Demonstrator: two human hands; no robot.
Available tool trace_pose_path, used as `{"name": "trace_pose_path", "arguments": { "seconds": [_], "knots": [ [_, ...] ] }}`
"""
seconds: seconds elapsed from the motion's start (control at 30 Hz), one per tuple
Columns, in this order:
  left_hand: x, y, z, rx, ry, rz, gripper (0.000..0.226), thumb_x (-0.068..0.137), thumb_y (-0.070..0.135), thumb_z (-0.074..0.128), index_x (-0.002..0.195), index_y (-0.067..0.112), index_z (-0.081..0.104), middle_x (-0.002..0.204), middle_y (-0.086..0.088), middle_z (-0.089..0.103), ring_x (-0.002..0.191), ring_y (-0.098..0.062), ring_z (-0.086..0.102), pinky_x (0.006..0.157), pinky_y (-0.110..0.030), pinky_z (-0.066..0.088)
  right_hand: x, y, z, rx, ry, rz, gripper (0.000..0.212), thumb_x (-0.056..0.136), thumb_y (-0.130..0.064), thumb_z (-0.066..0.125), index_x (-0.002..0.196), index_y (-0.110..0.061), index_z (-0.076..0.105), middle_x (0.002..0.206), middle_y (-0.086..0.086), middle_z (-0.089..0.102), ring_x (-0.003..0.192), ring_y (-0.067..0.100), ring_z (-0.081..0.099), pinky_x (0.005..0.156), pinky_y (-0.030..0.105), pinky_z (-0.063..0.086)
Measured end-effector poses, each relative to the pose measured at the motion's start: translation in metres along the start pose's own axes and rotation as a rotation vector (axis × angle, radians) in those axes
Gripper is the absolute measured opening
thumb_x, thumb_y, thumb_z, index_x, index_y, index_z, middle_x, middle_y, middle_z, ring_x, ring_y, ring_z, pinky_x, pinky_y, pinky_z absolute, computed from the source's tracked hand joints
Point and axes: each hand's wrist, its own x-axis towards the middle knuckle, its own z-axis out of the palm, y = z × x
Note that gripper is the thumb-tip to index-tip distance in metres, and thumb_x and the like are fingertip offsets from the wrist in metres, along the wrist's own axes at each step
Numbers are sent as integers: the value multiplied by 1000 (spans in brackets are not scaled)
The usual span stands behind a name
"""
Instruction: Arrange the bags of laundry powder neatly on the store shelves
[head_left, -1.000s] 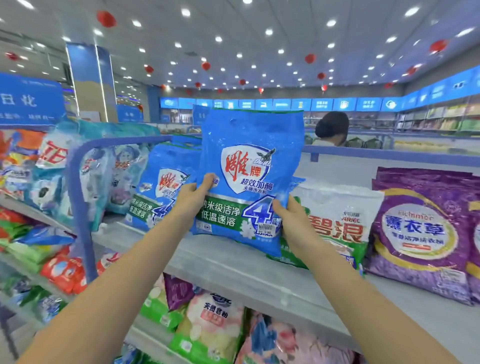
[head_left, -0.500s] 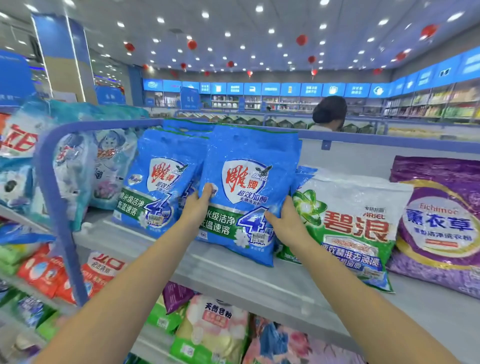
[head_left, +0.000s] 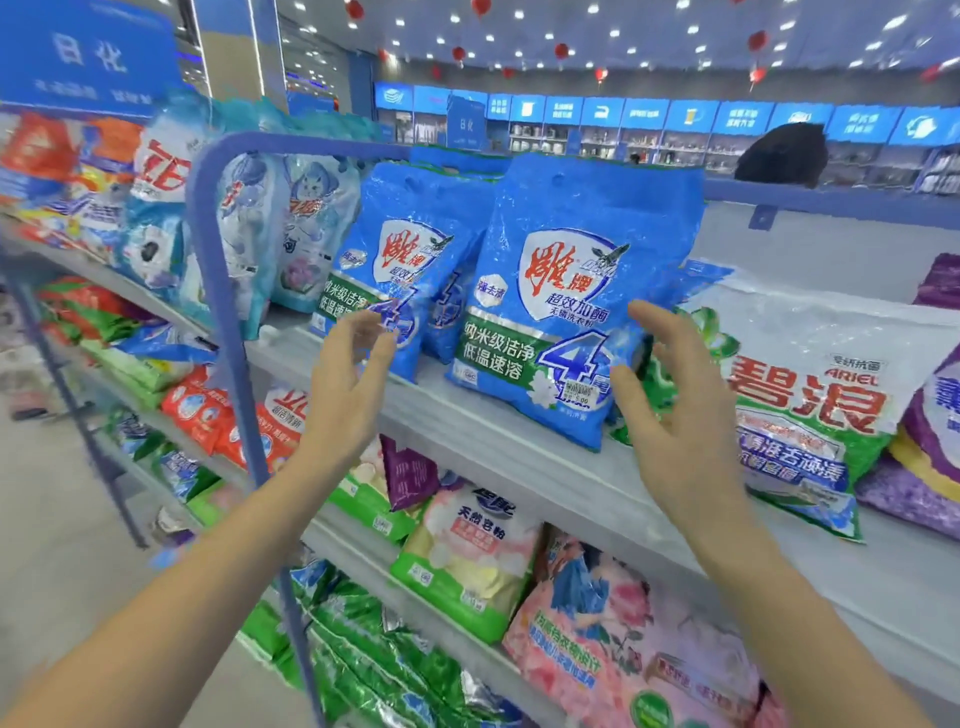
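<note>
the glossy blue plastic bag of laundry powder (head_left: 566, 332) is being left upright between both spread grips, left hand (head_left: 348, 379) and right hand (head_left: 675, 415); another bag is probably being needed next.

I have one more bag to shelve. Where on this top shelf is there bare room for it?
Bare top shelf runs along the front edge below the white-and-green Ariel bag, and behind that bag toward the back rail. Left of it is crowded: the two blue bags stand side by side, with pale blue bags packed beyond.
</note>
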Motion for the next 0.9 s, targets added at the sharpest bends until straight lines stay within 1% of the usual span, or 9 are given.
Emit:
{"name": "trace_pose_path", "arguments": {
  "seconds": [0.07, 0.2, 0.3, 0.37, 0.47, 0.57, 0.67, 0.73, 0.9],
  "knots": [
    [-23, -20, -21, 60, 55, -7, 17, 88, 38, 44, 99, 27, 50, 94, 12, 54, 85, 5, 51, 80, -11, 40, -25, -7, 13, -20, -59, -99, 36, 87, -9, 52, 123, -13, 52, 123, -8, 52, 118, -3, 44, 102, 11, 29],
    [-57, -71, -41, 180, 21, -71, 18, 88, 32, 46, 98, 17, 52, 94, -2, 58, 86, -15, 53, 76, -8, 39, -71, 0, 50, -55, -221, -165, 30, 89, -16, 45, 118, -20, 53, 124, -8, 53, 118, 1, 46, 100, 14, 34],
    [-62, -117, -42, 269, -95, -123, 19, 86, 31, 47, 97, 16, 52, 94, -2, 57, 87, -18, 53, 77, -29, 41, -96, 17, 85, -143, -265, -215, 28, 87, -16, 49, 113, -24, 53, 117, -6, 61, 109, 9, 54, 102, 24, 35],
    [-58, -149, -39, 350, -196, -134, 25, 86, 29, 50, 101, 10, 53, 96, -5, 57, 90, -20, 52, 75, -28, 34, -105, 30, 109, -292, -253, -330, 24, 85, -14, 52, 107, -23, 56, 109, -5, 67, 103, 11, 58, 107, 37, 31],
    [-47, -205, -35, 493, -411, -139, 32, 90, 21, 58, 114, 0, 52, 106, -14, 56, 99, -30, 53, 78, -31, 34, -114, 44, 148, -425, -233, -379, 20, 84, -11, 53, 99, -19, 63, 103, -3, 71, 100, 13, 62, 111, 36, 25],
    [-34, -252, -36, 599, -610, -120, 44, 91, 27, 54, 123, -3, 49, 116, -22, 54, 108, -38, 50, 89, -39, 37, -119, 53, 191, -566, -183, -344, 23, 87, -13, 48, 91, -16, 70, 99, -3, 72, 99, 12, 59, 113, 37, 17],
    [-22, -283, -37, 611, -731, -48, 49, 88, 25, 57, 127, -3, 48, 122, -24, 52, 111, -40, 50, 92, -41, 40, -124, 67, 237, -582, -195, -312, 24, 92, -12, 41, 95, -13, 65, 99, 3, 72, 100, 16, 57, 108, 39, 29],
    [-15, -296, -34, 603, -786, 47, 50, 86, 16, 62, 131, -1, 46, 130, -23, 48, 117, -41, 46, 96, -44, 40, -124, 77, 262, -666, -263, -190, 18, 82, -6, 58, 96, -10, 69, 102, 7, 71, 98, 20, 63, 104, 38, 39],
    [-12, -319, -16, 623, -870, 249, 59, 85, 32, 46, 132, -3, 46, 136, -24, 46, 127, -38, 41, 107, -43, 35, -112, 114, 304, -853, -551, 234, 75, 54, -18, 86, 122, -5, 57, 129, 19, 56, 116, 35, 56, 98, 50, 40]
  ]
}}
